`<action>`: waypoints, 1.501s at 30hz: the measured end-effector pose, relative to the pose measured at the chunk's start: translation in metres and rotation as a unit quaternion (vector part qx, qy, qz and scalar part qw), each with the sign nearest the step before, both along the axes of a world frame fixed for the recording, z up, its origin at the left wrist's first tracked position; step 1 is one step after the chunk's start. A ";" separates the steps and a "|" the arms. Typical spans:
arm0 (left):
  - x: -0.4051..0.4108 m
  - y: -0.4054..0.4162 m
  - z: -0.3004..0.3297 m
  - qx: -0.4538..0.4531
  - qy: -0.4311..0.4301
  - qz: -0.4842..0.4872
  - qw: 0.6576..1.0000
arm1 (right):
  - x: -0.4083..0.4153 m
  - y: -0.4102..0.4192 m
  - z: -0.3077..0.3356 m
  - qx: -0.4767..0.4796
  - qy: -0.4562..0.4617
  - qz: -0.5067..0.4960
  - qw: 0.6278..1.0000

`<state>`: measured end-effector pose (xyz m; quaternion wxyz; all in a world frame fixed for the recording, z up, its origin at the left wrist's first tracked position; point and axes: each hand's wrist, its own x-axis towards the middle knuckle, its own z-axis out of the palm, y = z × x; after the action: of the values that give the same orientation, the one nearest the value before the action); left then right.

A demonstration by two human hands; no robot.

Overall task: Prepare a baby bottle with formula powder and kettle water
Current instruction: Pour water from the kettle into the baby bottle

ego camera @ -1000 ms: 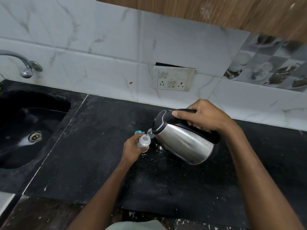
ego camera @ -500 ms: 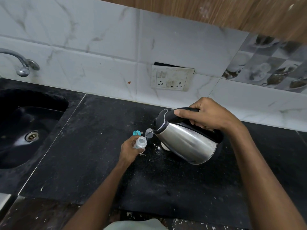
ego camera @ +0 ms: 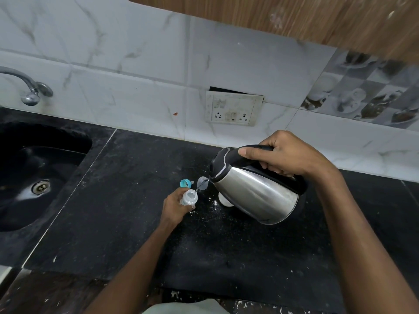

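My left hand (ego camera: 175, 206) grips a small clear baby bottle (ego camera: 189, 198) standing on the black counter (ego camera: 127, 223), its mouth uncovered. My right hand (ego camera: 285, 155) holds the black handle of a steel kettle (ego camera: 256, 191), which is tilted to the left. A thin stream of water runs from the spout into the bottle's mouth. A blue bottle ring (ego camera: 185, 183) and a clear cap (ego camera: 202, 182) lie just behind the bottle. White powder is scattered on the counter between bottle and kettle.
A black sink (ego camera: 34, 177) with a chrome tap (ego camera: 29, 89) is at the left. A wall socket plate (ego camera: 233, 108) sits on the tiled wall behind. A small white object (ego camera: 224, 200) lies partly hidden under the kettle. A wooden cabinet hangs overhead.
The kettle spout has lifted slightly away from the bottle and a water stream now shows between them. Both hands keep their hold.
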<state>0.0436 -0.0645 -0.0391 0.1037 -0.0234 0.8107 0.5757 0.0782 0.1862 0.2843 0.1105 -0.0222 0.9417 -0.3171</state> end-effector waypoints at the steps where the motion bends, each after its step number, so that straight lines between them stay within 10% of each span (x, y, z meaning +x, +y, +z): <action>1: 0.000 -0.001 -0.002 -0.001 0.001 0.002 1.000 | 0.000 0.000 0.001 0.002 0.002 0.000 1.000; 45: 0.002 0.002 -0.010 0.007 0.012 -0.002 1.000 | 0.003 -0.006 0.013 0.029 0.009 0.009 1.000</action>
<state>0.0454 -0.0623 -0.0493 0.0953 -0.0139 0.8082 0.5809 0.0814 0.1800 0.2977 0.1054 -0.0305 0.9511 -0.2888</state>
